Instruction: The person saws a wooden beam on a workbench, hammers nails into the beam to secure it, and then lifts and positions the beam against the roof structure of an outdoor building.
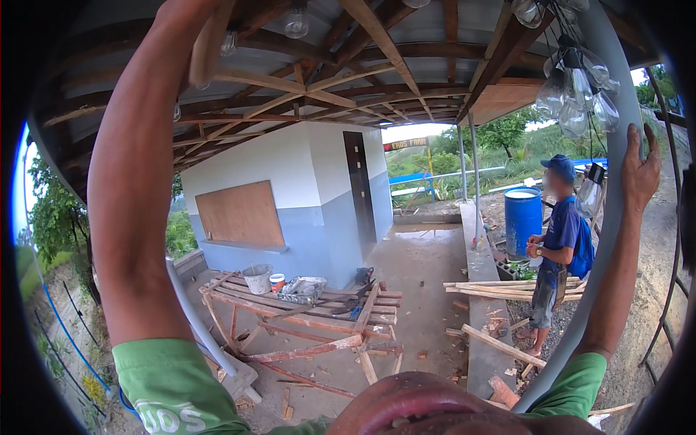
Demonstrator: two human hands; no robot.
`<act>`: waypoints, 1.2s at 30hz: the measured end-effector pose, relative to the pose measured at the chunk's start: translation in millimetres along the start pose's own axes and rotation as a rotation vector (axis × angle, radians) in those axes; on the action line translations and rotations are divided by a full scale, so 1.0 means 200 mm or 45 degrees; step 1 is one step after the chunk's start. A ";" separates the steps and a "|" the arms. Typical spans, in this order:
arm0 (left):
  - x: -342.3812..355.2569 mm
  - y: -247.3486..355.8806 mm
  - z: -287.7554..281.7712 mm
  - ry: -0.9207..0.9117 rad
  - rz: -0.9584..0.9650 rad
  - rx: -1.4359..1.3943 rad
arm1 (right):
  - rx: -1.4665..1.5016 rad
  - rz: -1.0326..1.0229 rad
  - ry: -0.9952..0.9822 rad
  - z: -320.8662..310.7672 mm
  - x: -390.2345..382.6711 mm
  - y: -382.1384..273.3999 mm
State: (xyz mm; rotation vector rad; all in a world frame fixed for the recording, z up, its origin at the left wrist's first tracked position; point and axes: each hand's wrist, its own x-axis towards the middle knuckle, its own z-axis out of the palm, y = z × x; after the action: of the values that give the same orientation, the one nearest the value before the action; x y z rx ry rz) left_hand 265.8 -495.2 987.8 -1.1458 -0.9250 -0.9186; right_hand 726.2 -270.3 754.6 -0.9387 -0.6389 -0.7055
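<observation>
My right hand [641, 170] rests against a grey round post [629, 90], with its fingers stretched upward. Beside it hangs a cluster of clear glass light bulbs [578, 90] on dark cords. One separate bulb [591, 194] in a black socket dangles lower, left of the post. My left arm reaches up past the top edge of the view, so that hand is out of sight. Next to the left forearm is a wooden piece [210, 47], close under the roof frame [304, 88]. Another bulb [296, 23] hangs to its right.
A wooden trestle [319, 310] below bears a bucket [257, 278], a small paint tub [277, 282] and a paint tray [303, 289]. A person in a blue cap [558, 239] stands at right near a blue drum [523, 221] and timber strips [500, 288]. Wood scraps litter the floor.
</observation>
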 end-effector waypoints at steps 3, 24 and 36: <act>0.01 -0.12 0.11 0.376 0.114 -0.024 | -0.039 0.000 0.003 0.05 0.13 0.19; -0.09 0.08 -0.04 -0.297 0.032 0.065 | 1.190 0.694 -1.252 0.11 0.21 0.61; -0.08 0.08 0.09 -0.630 -0.290 0.068 | 1.242 0.745 -1.378 0.09 0.21 0.66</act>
State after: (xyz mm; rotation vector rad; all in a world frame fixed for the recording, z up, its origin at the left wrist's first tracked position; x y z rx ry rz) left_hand 272.8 -473.9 970.7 -1.2645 -1.4973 -0.7951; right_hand 850.0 -211.7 728.8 -0.4489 -1.3893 0.7104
